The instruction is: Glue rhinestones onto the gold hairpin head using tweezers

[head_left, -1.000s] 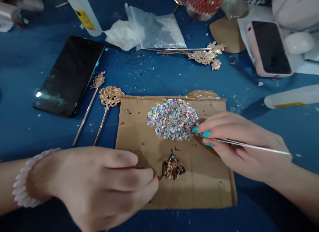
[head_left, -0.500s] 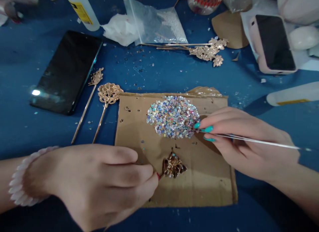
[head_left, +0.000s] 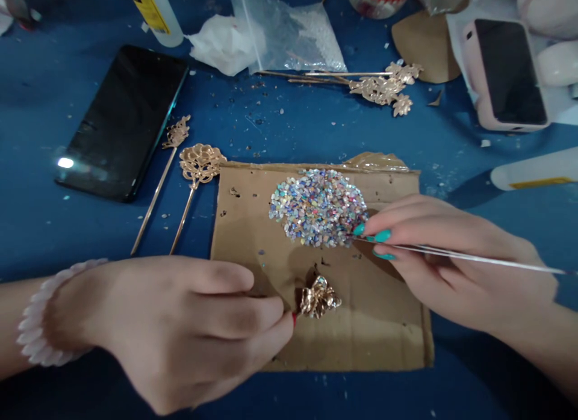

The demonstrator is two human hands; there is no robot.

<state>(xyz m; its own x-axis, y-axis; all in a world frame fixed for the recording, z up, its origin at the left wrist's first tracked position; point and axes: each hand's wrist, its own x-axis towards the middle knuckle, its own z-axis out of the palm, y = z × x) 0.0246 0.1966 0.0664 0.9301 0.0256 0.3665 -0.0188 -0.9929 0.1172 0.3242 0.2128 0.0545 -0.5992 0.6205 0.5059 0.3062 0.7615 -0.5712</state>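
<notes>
My left hand [head_left: 194,330] is closed on the stem of a gold flower-topped hairpin [head_left: 320,298]. Its metal flower head pokes out past my fingertips, above a piece of cardboard [head_left: 361,342]; most of the stem is hidden by the hand. My right hand [head_left: 451,257] pinches thin metal tweezers [head_left: 474,256], their tips at the lower right edge of a heap of small multicoloured shell-like chips [head_left: 320,206] on the cardboard. Whether the tips hold a chip is too small to tell.
Two gold hairpins [head_left: 201,163] lie left of the cardboard, beside a black phone [head_left: 124,125]. Further back are more gold hairpins [head_left: 377,89], a clear zip bag [head_left: 289,38], a white-labelled bottle [head_left: 158,17] and a pink-cased phone [head_left: 510,74]. Another bottle [head_left: 533,169] lies at right.
The hairpin's flower head has turned in my left hand and now catches more light. The tweezers stay at the edge of the chip heap. The whole view has shifted slightly.
</notes>
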